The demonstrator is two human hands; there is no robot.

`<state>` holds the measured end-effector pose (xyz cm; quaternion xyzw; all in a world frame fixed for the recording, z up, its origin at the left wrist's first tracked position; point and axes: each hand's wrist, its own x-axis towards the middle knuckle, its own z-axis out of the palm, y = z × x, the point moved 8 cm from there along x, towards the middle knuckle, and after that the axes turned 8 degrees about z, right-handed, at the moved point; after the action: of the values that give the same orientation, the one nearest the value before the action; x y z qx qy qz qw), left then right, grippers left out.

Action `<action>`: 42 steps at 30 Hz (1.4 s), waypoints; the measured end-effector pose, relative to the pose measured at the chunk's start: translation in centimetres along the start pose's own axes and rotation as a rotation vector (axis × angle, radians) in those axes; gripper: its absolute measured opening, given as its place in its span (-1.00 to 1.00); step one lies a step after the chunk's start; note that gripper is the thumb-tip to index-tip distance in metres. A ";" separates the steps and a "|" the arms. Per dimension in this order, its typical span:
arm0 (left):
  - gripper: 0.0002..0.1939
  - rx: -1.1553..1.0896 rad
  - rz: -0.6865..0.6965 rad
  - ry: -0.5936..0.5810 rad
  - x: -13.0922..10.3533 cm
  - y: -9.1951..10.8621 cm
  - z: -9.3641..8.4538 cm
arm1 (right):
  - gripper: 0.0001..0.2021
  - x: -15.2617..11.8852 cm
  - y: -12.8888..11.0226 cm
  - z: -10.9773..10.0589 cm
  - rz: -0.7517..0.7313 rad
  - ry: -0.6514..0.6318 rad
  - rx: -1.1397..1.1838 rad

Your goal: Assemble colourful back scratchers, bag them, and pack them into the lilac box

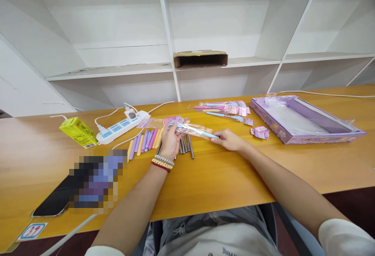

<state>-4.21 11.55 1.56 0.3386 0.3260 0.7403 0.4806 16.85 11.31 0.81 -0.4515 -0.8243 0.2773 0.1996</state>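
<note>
My left hand (pixel 170 142) grips a clear plastic sleeve (pixel 197 128) near its left end, around the blue head of what looks like a back scratcher. The blue handle (pixel 209 135) of this back scratcher sticks out of the sleeve on the right, pinched in my right hand (pixel 228 140). Pink and purple claw-shaped heads (pixel 178 119) lie just behind my left hand. Beside that wrist is a row of coloured handles (pixel 146 141) in yellow, purple, pink and blue. Several metal tubes (pixel 190 146) lie below the sleeve, partly hidden by my left hand.
Bagged back scratchers (pixel 222 107) lie at the back, with folded purple cards (pixel 260 132) nearby. A purple display box (pixel 293 137) stands on the right. To the left are a power strip (pixel 124 126), a yellow drink carton (pixel 77 132) and a phone (pixel 54 197). Shelves hold a cardboard box (pixel 200 60).
</note>
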 end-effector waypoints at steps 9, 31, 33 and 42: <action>-0.73 0.021 -0.122 -0.144 -0.5 -1.3 0.9 | -0.60 0.1 0.9 0.7 0.110 -0.036 0.298; -0.81 0.078 -0.109 -0.149 0.3 -0.5 0.2 | -0.56 0.5 4.5 -1.3 0.258 0.100 1.084; -0.81 0.149 -0.145 -0.270 -1.0 -1.1 1.8 | -0.53 0.5 3.0 0.0 0.242 0.038 1.013; -0.56 0.434 -0.108 -0.344 -2.5 -2.4 2.9 | -0.50 -0.1 -1.2 2.4 0.110 -0.060 0.950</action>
<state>0.14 10.48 0.75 0.5365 0.4081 0.5581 0.4839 14.81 10.02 -0.29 -0.3452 -0.5866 0.6464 0.3448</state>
